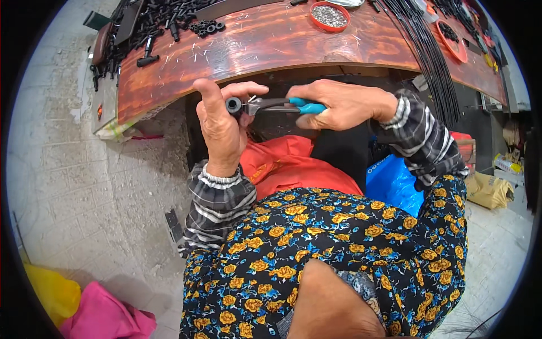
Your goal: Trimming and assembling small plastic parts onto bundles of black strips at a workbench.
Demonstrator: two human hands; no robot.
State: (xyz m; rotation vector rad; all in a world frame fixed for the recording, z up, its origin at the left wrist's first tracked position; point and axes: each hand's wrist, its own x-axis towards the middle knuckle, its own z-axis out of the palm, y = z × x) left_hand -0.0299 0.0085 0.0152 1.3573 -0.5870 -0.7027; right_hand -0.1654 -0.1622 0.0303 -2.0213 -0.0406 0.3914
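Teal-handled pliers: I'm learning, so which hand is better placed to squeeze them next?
Likely the right hand: it grips the teal handles, while the left hand holds a dark tubular part.

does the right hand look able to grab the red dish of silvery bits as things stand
Probably not: the right hand is closed around the teal-handled pliers. Otherwise the way looks free: nothing bulky stands on the tabletop between that hand and the red dish.

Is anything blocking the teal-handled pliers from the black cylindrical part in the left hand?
Nothing visible: the teal-handled pliers, held in the right hand, have their jaws right beside the black cylindrical part in the left hand. Whether they touch is hard to tell.
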